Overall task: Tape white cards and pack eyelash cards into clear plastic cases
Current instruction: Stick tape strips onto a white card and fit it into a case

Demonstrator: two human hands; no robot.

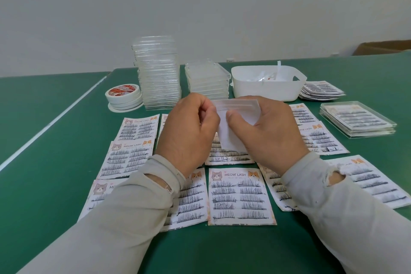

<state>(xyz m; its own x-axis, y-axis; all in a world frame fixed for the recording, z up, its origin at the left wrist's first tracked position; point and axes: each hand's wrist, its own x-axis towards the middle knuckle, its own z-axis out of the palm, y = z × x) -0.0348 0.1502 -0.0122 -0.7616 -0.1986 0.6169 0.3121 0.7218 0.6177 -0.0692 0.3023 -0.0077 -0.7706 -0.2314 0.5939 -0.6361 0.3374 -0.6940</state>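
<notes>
A white card (235, 127) with a strip of tape along its top edge is held upright above the table. My left hand (189, 131) pinches at the card's upper left corner, fingers curled. My right hand (264, 131) grips the card from the right, thumb pressed on its face. Several eyelash cards (241, 196) printed "MEOW LASH" lie face up in rows on the green table (44, 162). Two stacks of clear plastic cases (159, 73) (208, 81) stand behind the hands. Rolls of double-sided tape (123, 95) sit at the left of the stacks.
A white bin (266, 89) holding paper strips stands at the back right. Beside it lies a pile of eyelash cards (321, 90). Filled clear cases (358, 120) are stacked at the right. A white line runs along the table at the left.
</notes>
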